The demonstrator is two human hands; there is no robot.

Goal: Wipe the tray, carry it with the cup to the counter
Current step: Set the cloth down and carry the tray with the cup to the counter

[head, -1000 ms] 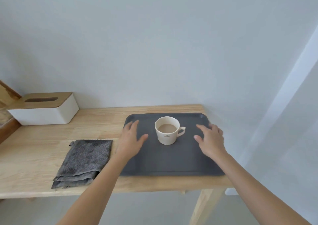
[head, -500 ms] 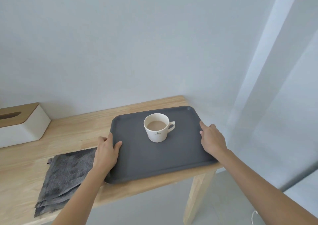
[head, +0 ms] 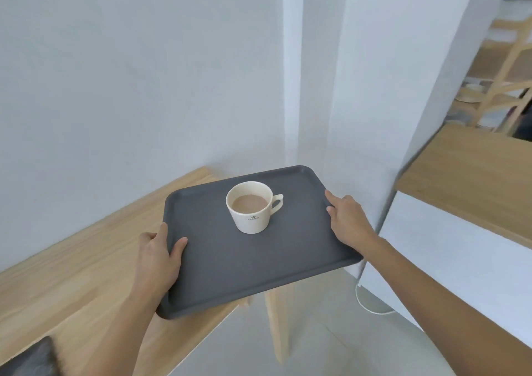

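The dark grey tray hangs in the air, partly past the right end of the wooden table. A white cup of light brown drink stands upright near the tray's middle, handle pointing right. My left hand grips the tray's left rim, thumb on top. My right hand grips the right rim. A wooden-topped white counter stands to the right.
A corner of the grey cloth lies on the table at the bottom left. A white wall column rises behind the tray. A white cable loops on the floor by the counter. Wooden chairs stand at the far right.
Both hands have closed on the tray's rims and lifted it off the table, swinging it to the right. The view has turned right, bringing the counter in and losing the tissue box.
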